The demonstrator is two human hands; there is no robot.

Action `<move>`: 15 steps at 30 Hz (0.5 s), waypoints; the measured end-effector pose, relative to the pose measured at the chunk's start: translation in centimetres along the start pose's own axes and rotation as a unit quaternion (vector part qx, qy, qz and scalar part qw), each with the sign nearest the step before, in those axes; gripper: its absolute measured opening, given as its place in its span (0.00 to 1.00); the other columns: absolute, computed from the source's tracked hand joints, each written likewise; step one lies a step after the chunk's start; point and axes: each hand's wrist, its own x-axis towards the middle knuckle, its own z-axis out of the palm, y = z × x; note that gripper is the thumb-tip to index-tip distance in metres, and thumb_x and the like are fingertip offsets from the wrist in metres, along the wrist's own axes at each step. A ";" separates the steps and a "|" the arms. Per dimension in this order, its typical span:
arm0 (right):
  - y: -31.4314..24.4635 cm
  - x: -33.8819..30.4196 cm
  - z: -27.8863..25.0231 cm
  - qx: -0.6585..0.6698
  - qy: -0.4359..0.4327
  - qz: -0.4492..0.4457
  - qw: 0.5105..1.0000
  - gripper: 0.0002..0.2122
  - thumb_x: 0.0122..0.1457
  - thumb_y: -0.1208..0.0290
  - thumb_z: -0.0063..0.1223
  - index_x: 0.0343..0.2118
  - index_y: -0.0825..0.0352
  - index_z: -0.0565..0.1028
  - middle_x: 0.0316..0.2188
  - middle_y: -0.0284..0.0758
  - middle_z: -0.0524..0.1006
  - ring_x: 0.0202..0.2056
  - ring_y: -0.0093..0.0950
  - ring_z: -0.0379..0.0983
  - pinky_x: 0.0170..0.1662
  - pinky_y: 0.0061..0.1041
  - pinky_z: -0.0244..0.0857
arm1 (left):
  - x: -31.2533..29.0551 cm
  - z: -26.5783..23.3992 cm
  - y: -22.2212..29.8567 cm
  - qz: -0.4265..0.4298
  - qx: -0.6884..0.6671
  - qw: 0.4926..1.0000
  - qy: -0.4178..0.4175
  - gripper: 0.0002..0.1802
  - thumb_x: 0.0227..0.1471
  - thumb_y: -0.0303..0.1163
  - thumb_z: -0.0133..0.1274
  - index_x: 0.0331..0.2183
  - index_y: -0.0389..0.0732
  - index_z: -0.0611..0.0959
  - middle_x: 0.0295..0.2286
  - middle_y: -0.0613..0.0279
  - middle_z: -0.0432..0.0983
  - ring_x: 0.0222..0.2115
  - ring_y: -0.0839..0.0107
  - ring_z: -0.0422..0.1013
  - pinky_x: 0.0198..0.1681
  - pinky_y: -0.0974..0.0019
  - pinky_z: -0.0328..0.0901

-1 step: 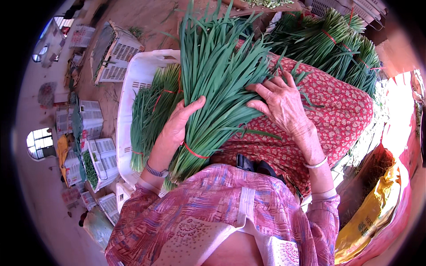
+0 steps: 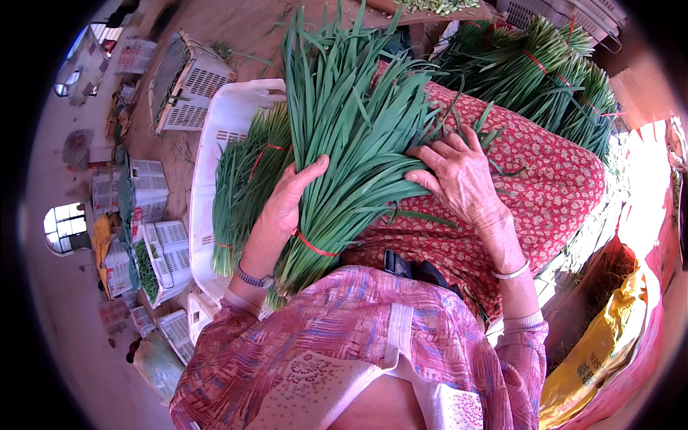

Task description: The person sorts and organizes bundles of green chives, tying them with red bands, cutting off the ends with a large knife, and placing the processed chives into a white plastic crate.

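Observation:
A large bunch of garlic chives [image 2: 358,150] rests across my lap, its leaf tips fanned away from me. A red band circles it near the stem end. My left hand [image 2: 292,193] grips the bunch along its left side, thumb on top and fingers hidden underneath. On the right side, my right hand [image 2: 455,175] has some leaf blades pinched between thumb and fingers, drawn sideways from the rest. A few loose blades stick out past its fingers. Red floral cloth [image 2: 534,154] covers my lap under the right hand.
At my left, a white plastic crate [image 2: 204,179] holds banded chive bunches [image 2: 247,183]. More banded bunches [image 2: 537,79] lie at the far right. A yellow sack [image 2: 602,351] stands open at the right. Several slatted crates [image 2: 193,86] sit on the floor at the left.
My right hand has shifted slightly to the right, drawing the leaf blades outward. The leaf tips lean a little differently. My left hand keeps its hold almost unmoved.

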 end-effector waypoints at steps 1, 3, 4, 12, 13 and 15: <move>-0.2 -0.9 0.3 0.017 0.005 0.008 1.000 0.18 0.58 0.48 0.52 0.40 0.58 0.78 0.28 0.32 0.75 0.39 0.34 0.71 0.56 0.43 0.60 | 0.1 -0.7 -0.2 0.021 -0.006 1.000 0.005 0.23 0.57 0.34 0.59 0.53 0.39 0.76 0.45 0.61 0.77 0.45 0.72 0.74 0.50 0.64 0.69; -0.6 -1.8 0.5 0.047 0.013 0.025 0.999 0.18 0.58 0.49 0.52 0.39 0.60 0.79 0.29 0.32 0.75 0.39 0.34 0.71 0.55 0.41 0.60 | -0.1 -0.9 -0.2 0.029 -0.033 0.999 0.020 0.23 0.57 0.34 0.58 0.52 0.38 0.76 0.45 0.61 0.77 0.44 0.72 0.74 0.50 0.64 0.70; -0.5 -1.7 0.4 0.060 0.012 0.035 0.998 0.18 0.58 0.50 0.53 0.39 0.60 0.79 0.29 0.33 0.75 0.39 0.35 0.71 0.54 0.41 0.61 | -0.1 -1.0 -0.2 0.034 -0.047 0.998 0.025 0.22 0.57 0.34 0.58 0.52 0.38 0.76 0.45 0.61 0.77 0.44 0.72 0.74 0.50 0.64 0.70; -3.5 5.7 -4.5 0.013 0.151 -0.020 0.988 0.21 0.54 0.53 0.58 0.49 0.54 0.76 0.46 0.31 0.74 0.54 0.34 0.66 0.59 0.47 0.55 | -0.7 1.2 -0.1 0.028 0.001 0.998 -0.060 0.21 0.62 0.38 0.52 0.53 0.38 0.76 0.45 0.62 0.77 0.44 0.74 0.74 0.48 0.67 0.69; -4.0 6.3 -3.9 0.013 0.149 -0.035 0.988 0.21 0.54 0.52 0.58 0.50 0.52 0.75 0.46 0.30 0.74 0.54 0.34 0.66 0.59 0.48 0.55 | -0.7 1.3 -0.2 0.033 0.001 0.998 -0.054 0.22 0.62 0.38 0.52 0.54 0.38 0.76 0.46 0.62 0.77 0.45 0.73 0.74 0.49 0.66 0.69; -4.0 6.6 -1.9 0.014 0.133 -0.045 0.990 0.22 0.54 0.50 0.57 0.51 0.50 0.75 0.42 0.30 0.74 0.53 0.34 0.66 0.60 0.49 0.55 | -0.9 1.4 -0.2 0.044 0.001 0.998 -0.040 0.22 0.62 0.38 0.51 0.54 0.38 0.75 0.46 0.61 0.77 0.45 0.72 0.74 0.49 0.65 0.70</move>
